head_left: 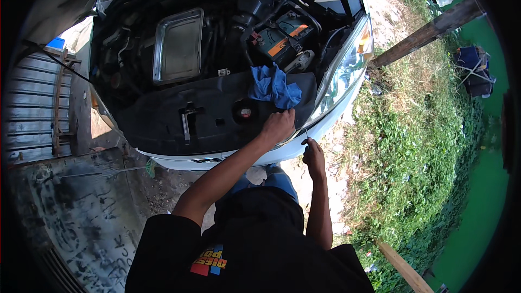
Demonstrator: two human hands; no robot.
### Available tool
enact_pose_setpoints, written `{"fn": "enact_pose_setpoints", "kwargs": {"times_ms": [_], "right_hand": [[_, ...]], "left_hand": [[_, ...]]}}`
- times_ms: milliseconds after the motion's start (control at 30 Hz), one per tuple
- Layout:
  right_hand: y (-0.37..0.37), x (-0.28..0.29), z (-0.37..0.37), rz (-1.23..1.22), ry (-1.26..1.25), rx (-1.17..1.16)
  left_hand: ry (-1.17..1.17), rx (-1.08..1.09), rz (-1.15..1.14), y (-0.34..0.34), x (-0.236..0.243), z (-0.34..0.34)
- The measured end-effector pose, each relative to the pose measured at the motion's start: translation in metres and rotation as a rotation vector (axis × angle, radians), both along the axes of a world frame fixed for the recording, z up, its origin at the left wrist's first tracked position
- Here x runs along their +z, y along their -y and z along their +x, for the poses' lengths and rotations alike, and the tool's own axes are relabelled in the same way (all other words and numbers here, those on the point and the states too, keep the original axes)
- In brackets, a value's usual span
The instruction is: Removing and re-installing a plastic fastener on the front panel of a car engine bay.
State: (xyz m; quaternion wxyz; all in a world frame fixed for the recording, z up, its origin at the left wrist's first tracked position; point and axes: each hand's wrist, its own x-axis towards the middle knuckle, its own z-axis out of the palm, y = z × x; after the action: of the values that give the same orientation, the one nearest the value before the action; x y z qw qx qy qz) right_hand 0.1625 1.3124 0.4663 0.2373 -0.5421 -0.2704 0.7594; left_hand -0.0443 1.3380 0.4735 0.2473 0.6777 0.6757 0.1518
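Note:
In the front right corner of the open engine bay, my left hand (278, 126) rests at the edge of the black plastic cover (217, 133), its fingers bent and close together. What they grip, if anything, is hidden. My right hand (314, 158) is closed around a thin-shafted tool with a dark handle, seemingly a screwdriver (307, 135). Its shaft points up at the seam between the headlight (343, 78) and the white bumper (293, 146). Just beyond my left fingers, a crumpled blue cloth (275, 88) lies on the cover.
A metal tray (179, 46) sits over the engine, left of the battery (285, 33). A T-shaped metal tool (187, 122) lies on the cover's left half. Right of the car are a wooden post (429, 30), green plants (412, 141) and a folded chair (476, 70).

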Motion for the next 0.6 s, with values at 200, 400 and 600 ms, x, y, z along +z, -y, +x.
{"fn": "enact_pose_setpoints", "kwargs": {"times_ms": [200, 400, 600], "right_hand": [[-0.020, 0.014, -0.007, 0.129, 0.080, 0.113], [-0.034, 0.007, -0.028, 0.147, 0.080, 0.005], [-0.035, 0.001, -0.028, 0.125, 0.098, 0.020]], "left_hand": [[-0.190, -0.126, -0.028, -0.032, -0.003, -0.001], [-0.175, -0.173, 0.037, -0.042, -0.008, 0.005], [-0.264, -0.131, 0.078, -0.044, -0.002, 0.013]]}}
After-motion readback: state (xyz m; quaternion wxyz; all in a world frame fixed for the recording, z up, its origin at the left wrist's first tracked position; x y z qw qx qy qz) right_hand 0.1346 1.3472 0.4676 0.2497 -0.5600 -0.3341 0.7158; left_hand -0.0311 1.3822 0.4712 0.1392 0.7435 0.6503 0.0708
